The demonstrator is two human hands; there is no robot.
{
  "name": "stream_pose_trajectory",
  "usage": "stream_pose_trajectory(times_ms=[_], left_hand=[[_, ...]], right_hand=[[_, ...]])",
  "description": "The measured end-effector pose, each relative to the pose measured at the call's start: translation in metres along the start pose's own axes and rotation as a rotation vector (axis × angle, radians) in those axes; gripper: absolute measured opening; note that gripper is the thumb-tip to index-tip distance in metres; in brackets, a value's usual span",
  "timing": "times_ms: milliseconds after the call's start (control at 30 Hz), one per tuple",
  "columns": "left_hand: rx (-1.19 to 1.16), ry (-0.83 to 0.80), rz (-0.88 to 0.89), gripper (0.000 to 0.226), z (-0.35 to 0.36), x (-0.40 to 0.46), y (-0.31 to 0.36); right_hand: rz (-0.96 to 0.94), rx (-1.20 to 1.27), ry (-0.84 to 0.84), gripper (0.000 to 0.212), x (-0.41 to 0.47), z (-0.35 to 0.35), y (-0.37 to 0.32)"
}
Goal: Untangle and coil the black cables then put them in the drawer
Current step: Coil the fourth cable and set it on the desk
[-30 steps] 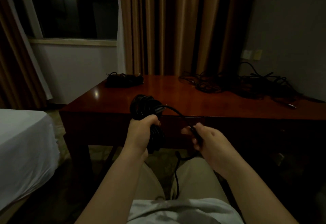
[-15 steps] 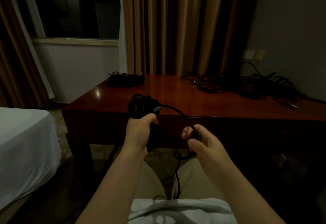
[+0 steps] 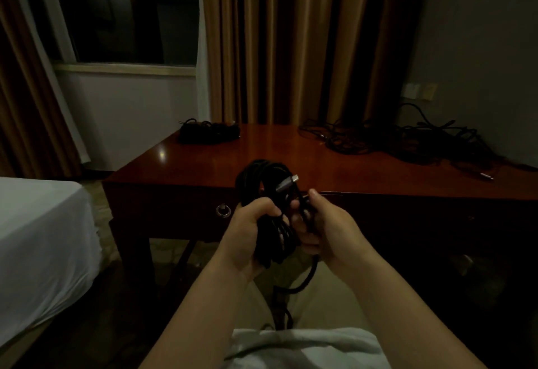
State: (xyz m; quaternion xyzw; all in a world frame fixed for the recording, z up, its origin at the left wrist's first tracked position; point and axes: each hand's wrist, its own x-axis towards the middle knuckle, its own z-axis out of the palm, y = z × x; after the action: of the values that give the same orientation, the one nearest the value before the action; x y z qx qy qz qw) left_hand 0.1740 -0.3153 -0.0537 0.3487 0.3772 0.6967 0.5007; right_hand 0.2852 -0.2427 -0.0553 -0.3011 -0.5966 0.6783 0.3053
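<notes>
My left hand [image 3: 250,232] grips a coiled black cable [image 3: 263,176] in front of the desk, its loops rising above my fist. A silver plug [image 3: 286,184] sticks out of the coil near the top. My right hand [image 3: 326,226] is right beside the coil and pinches the cable's loose strand, which hangs down between my knees. A tangled heap of black cables [image 3: 401,141] lies on the desk's right side. A bundled black cable [image 3: 208,131] sits at the desk's far left corner. The drawer front has a ring pull [image 3: 223,210] and looks closed.
The red-brown wooden desk [image 3: 203,168] stands against curtains and a wall with sockets [image 3: 419,90]. A bed with a white sheet [image 3: 37,223] is at my left. A dark window is behind the bed.
My right hand moved left, up against the coil, closing the arc of cable that spanned the two hands. The silver plug now shows at the coil's top.
</notes>
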Motion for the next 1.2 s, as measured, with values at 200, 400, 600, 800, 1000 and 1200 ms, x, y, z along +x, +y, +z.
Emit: stream_pose_trajectory(times_ms=[200, 400, 600, 800, 1000, 1200], left_hand=[[-0.071, -0.001, 0.008, 0.025, -0.007, 0.002, -0.005], [-0.091, 0.092, 0.082, 0.023, -0.013, 0.006, -0.006], [-0.100, -0.279, 0.011, 0.039, -0.008, -0.002, 0.001], [-0.286, -0.225, -0.004, 0.042, -0.007, -0.001, -0.001], [-0.301, -0.289, 0.068, 0.055, -0.017, 0.003, -0.002], [-0.119, -0.250, 0.100, 0.032, -0.023, -0.001, 0.001]], right_hand=[[0.143, 0.276, -0.107, 0.052, 0.005, -0.006, 0.012], [0.060, 0.461, -0.127, 0.039, 0.000, -0.010, 0.010], [0.127, 0.157, -0.218, 0.030, 0.001, -0.013, 0.016], [0.126, 0.202, -0.283, 0.037, -0.001, -0.014, 0.014], [0.069, 0.301, -0.470, 0.033, 0.001, -0.022, 0.027], [0.039, -0.040, -0.374, 0.019, -0.008, -0.025, 0.012]])
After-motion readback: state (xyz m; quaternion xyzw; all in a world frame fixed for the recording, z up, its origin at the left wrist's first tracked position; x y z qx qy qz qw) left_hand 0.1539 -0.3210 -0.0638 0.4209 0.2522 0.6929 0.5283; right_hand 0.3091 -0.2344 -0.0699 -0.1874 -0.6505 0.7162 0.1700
